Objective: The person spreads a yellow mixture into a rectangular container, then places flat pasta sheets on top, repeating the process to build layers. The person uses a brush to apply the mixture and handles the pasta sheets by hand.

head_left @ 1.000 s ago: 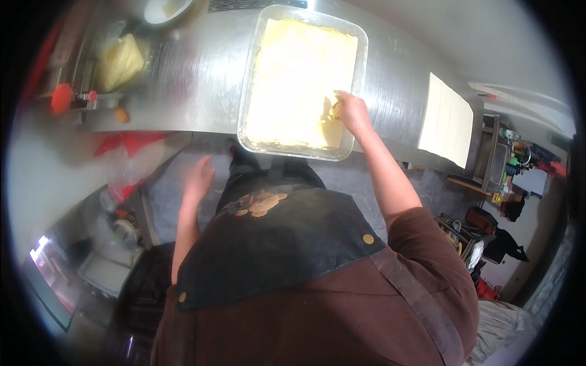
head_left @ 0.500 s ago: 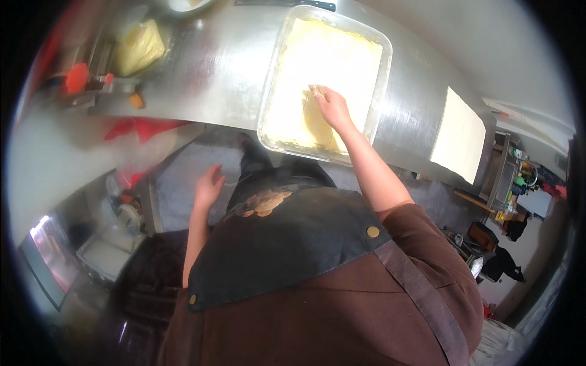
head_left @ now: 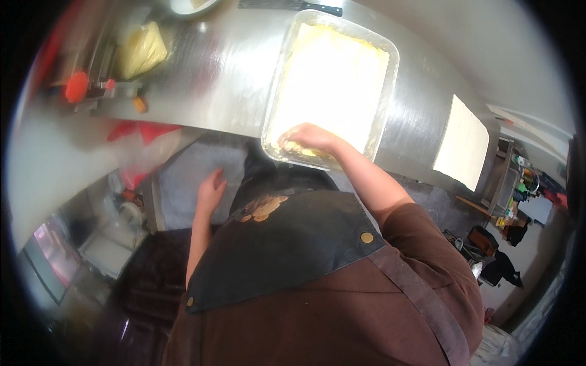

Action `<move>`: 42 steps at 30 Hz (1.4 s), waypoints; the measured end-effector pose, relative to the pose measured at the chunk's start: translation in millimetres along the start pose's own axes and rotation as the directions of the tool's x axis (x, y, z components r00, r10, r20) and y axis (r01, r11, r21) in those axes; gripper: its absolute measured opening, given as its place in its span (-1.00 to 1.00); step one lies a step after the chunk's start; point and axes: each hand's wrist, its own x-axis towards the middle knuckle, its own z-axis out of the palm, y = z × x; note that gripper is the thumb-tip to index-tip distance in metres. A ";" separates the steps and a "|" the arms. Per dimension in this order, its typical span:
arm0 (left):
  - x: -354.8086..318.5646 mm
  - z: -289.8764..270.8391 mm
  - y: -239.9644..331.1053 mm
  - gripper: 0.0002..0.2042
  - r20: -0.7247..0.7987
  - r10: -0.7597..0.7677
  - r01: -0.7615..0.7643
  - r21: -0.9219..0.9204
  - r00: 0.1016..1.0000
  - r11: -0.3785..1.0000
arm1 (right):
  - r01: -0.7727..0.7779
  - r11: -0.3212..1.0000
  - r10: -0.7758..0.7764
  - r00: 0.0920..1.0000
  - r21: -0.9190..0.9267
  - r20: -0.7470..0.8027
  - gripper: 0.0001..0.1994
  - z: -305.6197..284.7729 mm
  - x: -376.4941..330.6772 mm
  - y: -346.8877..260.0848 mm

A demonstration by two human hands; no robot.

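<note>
A large clear rectangular tray (head_left: 392,79) stands at the table's near edge, holding a pale sheet (head_left: 336,82) so bright that its surface detail washes out. Yellow, smeared bits line the tray's sides. Inside the tray's near left corner is my right hand (head_left: 308,138), fingers curled down and drawn together at the yellow stuff. Whatever they grip, if anything, is hidden. My left hand (head_left: 212,188) hangs beside my apron, off the table, holding nothing, its fingers loosely apart.
A second pale sheet (head_left: 462,143) lies on the metal table (head_left: 226,73) to the right. Behind the tray is a black-handled knife (head_left: 320,8), with a white bowl (head_left: 192,5) left of it. A yellowish wrapped block (head_left: 142,50) and an orange-red round object (head_left: 77,87) sit far left.
My right hand has moved from the middle of the tray toward me, to its near left corner, and turned sideways. My left hand stays about where it was.
</note>
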 end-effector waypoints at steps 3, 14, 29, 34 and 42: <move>3.7 0.7 -0.4 -0.63 -0.022 0.026 -0.024 0.062 0.999 0.998 | -0.188 0.967 0.190 0.982 -0.173 -0.004 -0.71 -10.7 25.8 -25.3; -16.7 -8.8 -12.8 -0.59 -0.055 -0.093 0.093 -0.013 0.994 0.996 | 0.441 0.602 0.032 0.819 0.665 -0.573 -0.66 -178.9 85.7 -80.1; 17.3 -9.1 28.1 -0.57 0.016 -0.087 0.087 0.011 0.996 0.996 | 0.023 0.714 0.394 0.813 0.699 -0.429 -0.64 -93.6 -45.0 -4.9; 14.7 -0.3 33.5 -0.57 0.041 -0.048 0.044 0.088 0.998 0.995 | 0.466 0.544 0.067 0.805 0.698 -0.589 -0.63 -155.4 33.0 -46.5; 2.7 11.7 27.5 -0.59 0.055 -0.034 0.028 0.106 0.998 0.994 | -0.018 0.789 0.222 0.941 0.614 -0.257 -0.63 -49.5 -21.5 0.4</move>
